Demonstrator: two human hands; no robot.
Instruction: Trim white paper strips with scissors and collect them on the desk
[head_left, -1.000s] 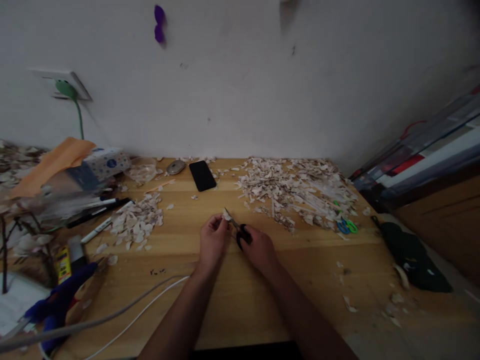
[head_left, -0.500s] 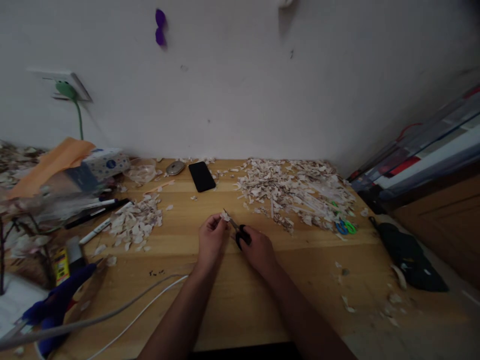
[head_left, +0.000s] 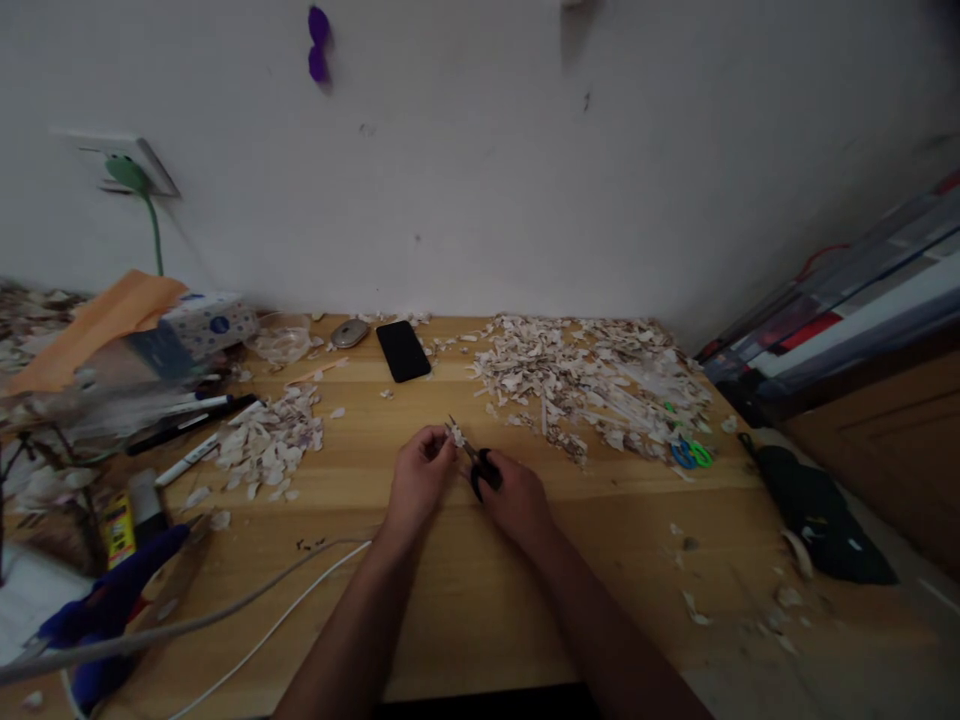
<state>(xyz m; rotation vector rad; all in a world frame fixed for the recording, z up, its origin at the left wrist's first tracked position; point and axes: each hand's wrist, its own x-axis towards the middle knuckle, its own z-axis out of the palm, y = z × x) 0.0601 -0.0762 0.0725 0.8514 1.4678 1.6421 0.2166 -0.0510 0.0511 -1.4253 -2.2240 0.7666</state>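
Note:
Over the middle of the wooden table, my right hand [head_left: 516, 495] is closed round the black handles of a pair of scissors [head_left: 480, 468]. Their blades point up and left, towards the fingers of my left hand [head_left: 420, 465]. Those fingers are pinched on a small pale flake [head_left: 457, 437], which sits against the blades. Whether the blades are cutting into it is too small to tell. A heap of similar pale flakes [head_left: 274, 440] lies left of my hands, and a larger heap of flakes and scraps [head_left: 555, 370] lies beyond them to the right.
A black phone [head_left: 403, 351] and a grey oval object [head_left: 350, 333] lie near the wall. Blue-and-green-handled scissors [head_left: 690, 454] rest at the right. A blue glue gun [head_left: 112, 600], cables [head_left: 285, 615], pens [head_left: 187, 458] and a tissue box [head_left: 210, 322] crowd the left. A dark green pouch [head_left: 821, 515] lies at the right edge.
My left hand has shifted very slightly left. The scissors and the pale flake stay almost in place, and the whole view has tilted a little.

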